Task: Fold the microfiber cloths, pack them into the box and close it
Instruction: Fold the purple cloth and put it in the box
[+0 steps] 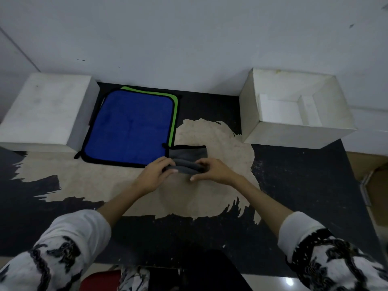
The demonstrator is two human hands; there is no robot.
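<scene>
A grey microfiber cloth, folded into a narrow strip with a black hem, lies on the table's worn middle. My left hand grips its left end and my right hand pinches its right end. A blue cloth with black edging lies flat behind my left hand, on top of a green cloth that shows only along its top and right edges. The open white box stands at the back right; I see no cloths inside it. Its white lid sits upside-up at the back left.
The black table top has a large worn beige patch in the middle. A white wall runs right behind the boxes. A brown cardboard piece lies past the table's right edge. A red object shows below the near edge.
</scene>
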